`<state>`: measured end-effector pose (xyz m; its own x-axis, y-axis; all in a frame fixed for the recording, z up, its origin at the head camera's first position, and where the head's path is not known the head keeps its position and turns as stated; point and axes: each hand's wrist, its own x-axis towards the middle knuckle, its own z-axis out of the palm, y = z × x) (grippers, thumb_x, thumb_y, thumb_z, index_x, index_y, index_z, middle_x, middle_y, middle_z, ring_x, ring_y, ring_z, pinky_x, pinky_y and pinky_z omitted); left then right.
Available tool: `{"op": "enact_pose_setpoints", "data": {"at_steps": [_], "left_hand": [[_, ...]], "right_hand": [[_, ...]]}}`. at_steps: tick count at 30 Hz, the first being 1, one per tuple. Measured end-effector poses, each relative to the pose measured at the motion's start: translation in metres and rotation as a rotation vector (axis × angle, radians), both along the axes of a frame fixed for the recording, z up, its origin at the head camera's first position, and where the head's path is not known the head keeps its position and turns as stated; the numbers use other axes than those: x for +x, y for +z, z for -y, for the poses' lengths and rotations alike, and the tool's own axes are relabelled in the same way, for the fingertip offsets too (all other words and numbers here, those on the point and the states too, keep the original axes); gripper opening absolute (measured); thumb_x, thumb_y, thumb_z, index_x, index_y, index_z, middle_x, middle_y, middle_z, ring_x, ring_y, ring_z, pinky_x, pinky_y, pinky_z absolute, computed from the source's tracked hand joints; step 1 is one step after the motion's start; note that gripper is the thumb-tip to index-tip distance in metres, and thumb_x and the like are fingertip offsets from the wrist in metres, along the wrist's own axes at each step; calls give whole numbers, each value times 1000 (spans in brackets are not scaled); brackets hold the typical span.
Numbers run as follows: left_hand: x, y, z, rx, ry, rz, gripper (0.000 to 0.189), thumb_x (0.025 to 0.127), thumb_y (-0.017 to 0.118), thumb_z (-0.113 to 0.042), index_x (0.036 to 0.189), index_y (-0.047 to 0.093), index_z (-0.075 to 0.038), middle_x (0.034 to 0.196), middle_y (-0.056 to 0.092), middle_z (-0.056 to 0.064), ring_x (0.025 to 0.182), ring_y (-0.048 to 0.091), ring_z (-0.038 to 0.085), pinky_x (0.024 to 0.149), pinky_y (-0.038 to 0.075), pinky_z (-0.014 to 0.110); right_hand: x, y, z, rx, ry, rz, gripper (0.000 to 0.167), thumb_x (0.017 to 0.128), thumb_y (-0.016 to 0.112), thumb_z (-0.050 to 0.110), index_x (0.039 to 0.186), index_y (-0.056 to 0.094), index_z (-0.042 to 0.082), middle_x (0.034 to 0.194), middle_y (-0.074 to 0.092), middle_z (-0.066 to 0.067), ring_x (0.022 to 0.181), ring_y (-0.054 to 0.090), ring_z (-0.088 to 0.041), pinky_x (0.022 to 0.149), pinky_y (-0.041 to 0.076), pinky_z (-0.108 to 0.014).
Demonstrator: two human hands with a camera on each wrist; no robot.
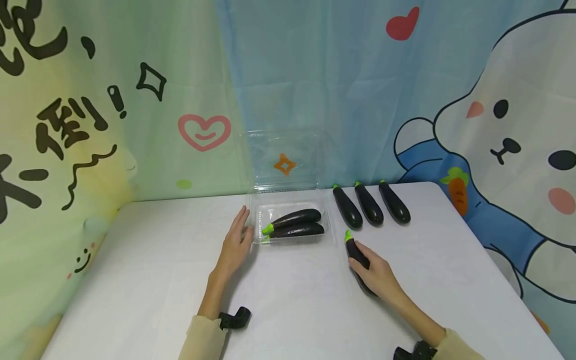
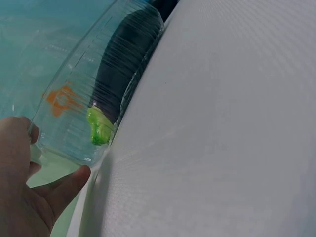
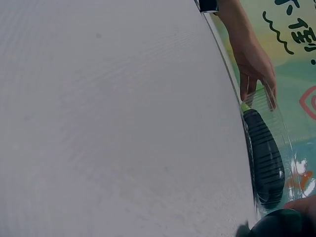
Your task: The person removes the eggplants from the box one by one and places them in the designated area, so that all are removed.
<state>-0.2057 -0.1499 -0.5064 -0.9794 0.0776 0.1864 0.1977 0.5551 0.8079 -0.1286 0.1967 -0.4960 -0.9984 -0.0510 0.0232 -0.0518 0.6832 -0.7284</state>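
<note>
A clear plastic clamshell box (image 1: 272, 209) lies on the table with its lid (image 1: 265, 150) raised at the back. Inside it are two eggplants, a rear one (image 1: 297, 218) and a front one (image 1: 299, 230), green stems to the left. My left hand (image 1: 235, 245) rests at the box's left end; in the left wrist view its thumb and fingers lie at the corner, fairly straight. My right hand (image 1: 380, 275) grips another eggplant (image 1: 357, 254) around its middle, stem pointing away from me, right of the box. The held eggplant's dark end (image 3: 284, 224) shows in the right wrist view.
Three eggplants, a left one (image 1: 347, 207), a middle one (image 1: 369, 204) and a right one (image 1: 394, 202), lie in a row right of the box. The white table (image 1: 288, 305) meets a printed curtain (image 1: 351, 100) at its back edge.
</note>
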Motion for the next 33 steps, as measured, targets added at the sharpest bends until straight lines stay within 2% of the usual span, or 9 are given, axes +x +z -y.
{"op": "enact_pose_setpoints", "data": {"at_steps": [11,23,33], "left_hand": [[0,1,2,-13,10,15,52,104,41,-26,152,32,-9,162,25,-1,127,57,30,111,41,48],[-1,1,0,-7,8,4,51,103,42,-22,151,33,-8,161,26,1,127,56,31,112,40,48],[1,2,0,3,2,-2,51,103,42,-24,151,33,-7,161,27,3,126,57,30,112,40,48]], "right_hand": [[-2,6,0,79,66,14,59,98,55,21,144,35,-10,146,39,-32,135,39,-48,110,36,-59],[-4,5,-7,108,45,92,69,99,53,34,148,30,-8,148,34,-33,136,37,-50,109,36,-61],[-6,12,-17,97,26,100,71,100,51,37,148,27,-10,150,32,-34,137,34,-50,110,34,-60]]}}
